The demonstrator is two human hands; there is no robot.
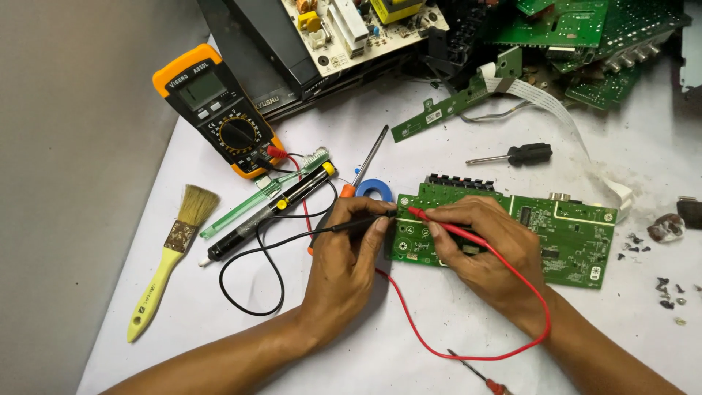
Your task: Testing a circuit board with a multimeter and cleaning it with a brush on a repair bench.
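Two hands [344, 256], slim probes [439, 219], flat green circuit board [563, 234], seemingly touching.

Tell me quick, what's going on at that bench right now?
Left hand grips black probe, right hand grips red probe. Both tips on the flat green circuit board, left edge. Orange-cased black multimeter wired in; leads loop loosely, nothing blocking.

Left arm: bare forearm comes in from the lower left, angled up and to the right.
Left hand [344, 260]: back upward, fingers [376, 223] curled in a pen-like pinch, tips pointing right.
Right arm: bare forearm comes in from the lower right, angled up and to the left.
Right hand [486, 249]: palm down, fingers [439, 219] bent in a pinch, tips pointing left.
Hands: fingertips near each other, not touching.
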